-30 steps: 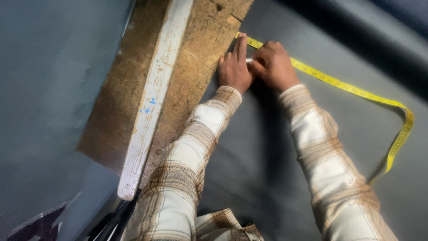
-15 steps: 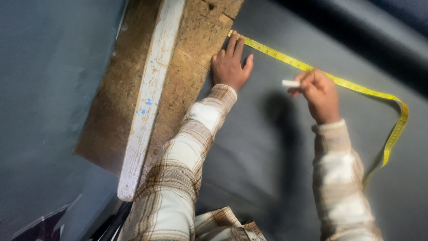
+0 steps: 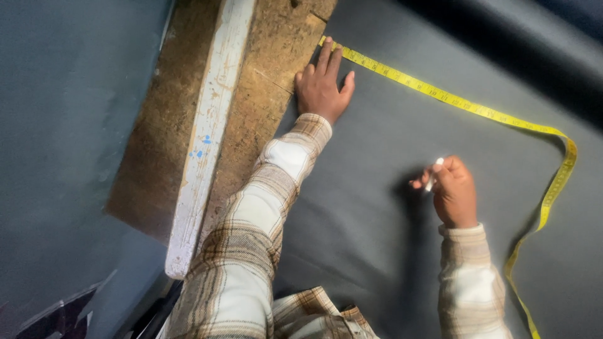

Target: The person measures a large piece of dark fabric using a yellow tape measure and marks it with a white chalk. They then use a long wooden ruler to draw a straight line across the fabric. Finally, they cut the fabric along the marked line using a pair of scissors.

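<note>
Head view looks down on a broad sheet of dark grey cloth [image 3: 389, 207], smooth and matte with soft folds, which fills most of the frame and drapes off toward 3 o'clock. At 11 o'clock from the picture's centre a rough brown board [image 3: 264, 81], crumbly like chipboard, shows bare, and a long, pale, paint-worn wooden straightedge [image 3: 204, 150] lies across it, running from 12 o'clock down toward 7 o'clock.

A yellow measuring tape [image 3: 452, 100], thin, flat and limp, has its long axis stretched from the cloth's edge at 12 o'clock out toward 3 o'clock, then loops back and trails down to 5 o'clock.

The left hand [image 3: 321, 88] lies flat on the cloth with its fingers spread and extended, fingertips pressing the tape's free end at the board's edge. It is the hand touching the tape. The right hand [image 3: 453, 191] is apart from it: the taut run of tape lies at about 12 o'clock from its fingers, near but not touching. Those fingers are pinched narrow around a small white piece of chalk [image 3: 434, 171], its tip pointing toward 11 o'clock, just above the cloth. Both sleeves are cream plaid flannel.
</note>
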